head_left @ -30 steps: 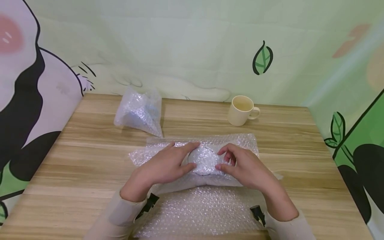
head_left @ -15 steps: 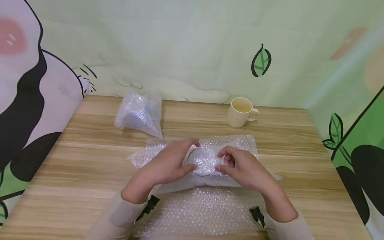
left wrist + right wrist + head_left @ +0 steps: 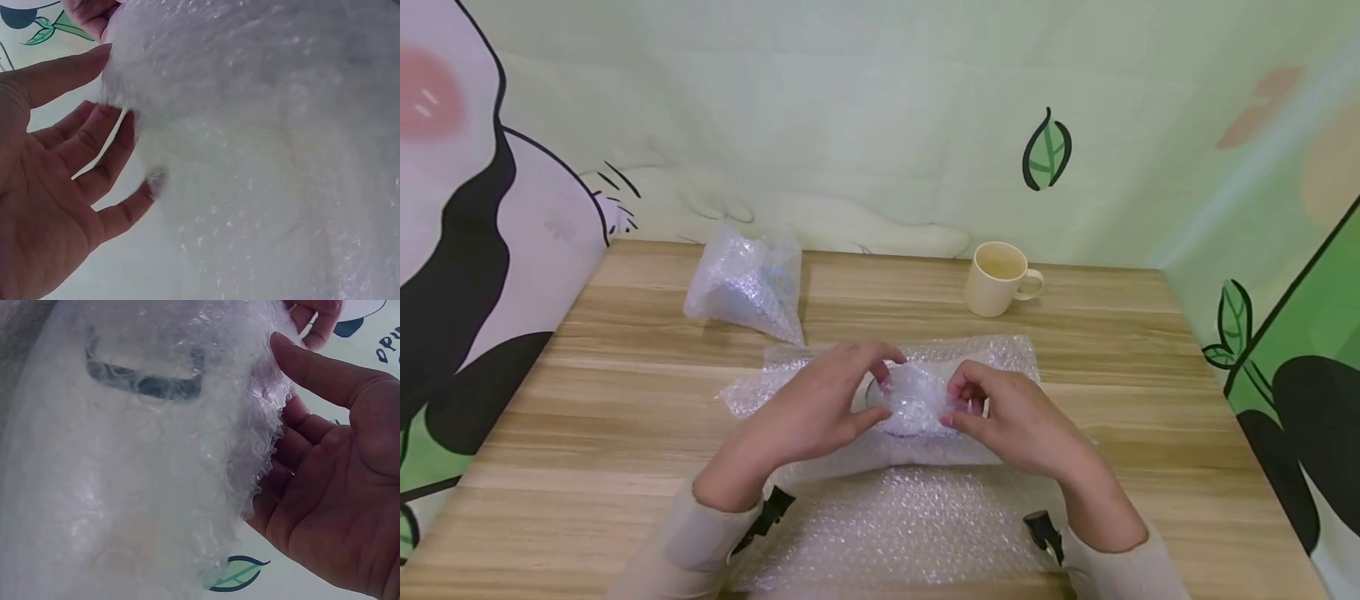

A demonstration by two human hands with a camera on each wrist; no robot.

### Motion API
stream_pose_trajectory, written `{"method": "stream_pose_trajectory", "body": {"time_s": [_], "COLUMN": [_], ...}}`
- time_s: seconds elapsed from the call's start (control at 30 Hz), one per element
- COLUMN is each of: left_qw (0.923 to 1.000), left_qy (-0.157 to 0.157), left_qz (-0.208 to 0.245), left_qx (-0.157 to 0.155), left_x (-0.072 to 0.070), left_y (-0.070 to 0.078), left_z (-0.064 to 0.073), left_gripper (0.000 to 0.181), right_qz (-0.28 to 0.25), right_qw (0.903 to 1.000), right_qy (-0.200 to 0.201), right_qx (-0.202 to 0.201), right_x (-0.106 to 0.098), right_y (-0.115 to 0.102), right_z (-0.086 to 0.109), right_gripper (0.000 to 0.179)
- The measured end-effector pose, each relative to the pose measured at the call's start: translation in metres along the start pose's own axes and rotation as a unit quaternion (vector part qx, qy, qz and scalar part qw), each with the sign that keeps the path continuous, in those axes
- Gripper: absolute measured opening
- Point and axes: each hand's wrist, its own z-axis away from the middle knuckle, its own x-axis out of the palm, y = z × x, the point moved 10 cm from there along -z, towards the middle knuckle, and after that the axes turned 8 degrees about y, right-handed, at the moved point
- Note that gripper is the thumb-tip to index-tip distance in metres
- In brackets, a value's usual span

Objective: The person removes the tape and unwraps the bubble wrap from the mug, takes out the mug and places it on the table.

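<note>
A round-ended item with a thin dark rim point(image 3: 872, 396) lies under bubble wrap point(image 3: 913, 412) at the middle of the table. My left hand point(image 3: 820, 404) curls its thumb and fingers around the wrap's left side, its index finger bent in over the round end. Opposite it, my right hand point(image 3: 1015, 412) pinches the wrap's right edge between thumb and fingers. A dark curved marking point(image 3: 150, 386) shows through the layers in the right wrist view. The left wrist view has my fingertips right at the wrap's crinkled edge point(image 3: 122, 103). The covered item's kind is hidden.
A bubble-wrapped bundle with something bluish inside point(image 3: 745, 279) stands at the back left. A cream mug point(image 3: 996, 283) is at the back right, handle to the right. Loose bubble wrap point(image 3: 910, 533) spreads across the wooden table point(image 3: 587, 467) in front.
My left index finger has bent inward over the round end. Wrap near the right hand has been drawn slightly inward; the right hand keeps its grip in nearly the same spot.
</note>
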Motion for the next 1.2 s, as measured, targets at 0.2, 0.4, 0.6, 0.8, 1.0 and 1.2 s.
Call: {"method": "stream_pose_trajectory", "body": {"time_s": [0.2, 0.4, 0.6, 0.8, 1.0, 1.2], "left_qw": [0.9997, 0.9982, 0.9971, 0.9922, 0.9847, 0.9798], "left_qy": [-0.017, -0.024, -0.05, -0.091, -0.132, -0.162], "left_qz": [0.016, 0.055, 0.057, 0.085, 0.113, 0.117], "left_qx": [-0.002, -0.001, -0.005, -0.006, 0.001, 0.009], "left_x": [-0.004, -0.007, -0.004, 0.002, 0.013, 0.024], "left_y": [0.003, 0.011, 0.019, 0.026, 0.032, 0.037], "left_z": [0.002, 0.005, 0.012, 0.027, 0.042, 0.055], "left_gripper": [0.03, 0.007, 0.006, 0.007, 0.007, 0.009], "right_qz": [0.002, 0.015, 0.028, 0.011, -0.002, 0.004], "right_qw": [0.9999, 0.9994, 0.9985, 0.9968, 0.9915, 0.9849], "right_qy": [-0.012, -0.01, -0.026, -0.061, -0.108, -0.139], "right_qx": [-0.008, -0.029, -0.039, -0.05, -0.072, -0.104], "right_x": [-0.001, -0.007, -0.008, -0.001, 0.009, 0.017], "right_y": [-0.005, -0.016, -0.024, -0.029, -0.035, -0.041], "right_z": [0.003, 0.007, 0.016, 0.033, 0.047, 0.059], "right_gripper": [0.011, 0.009, 0.008, 0.012, 0.012, 0.013]}}
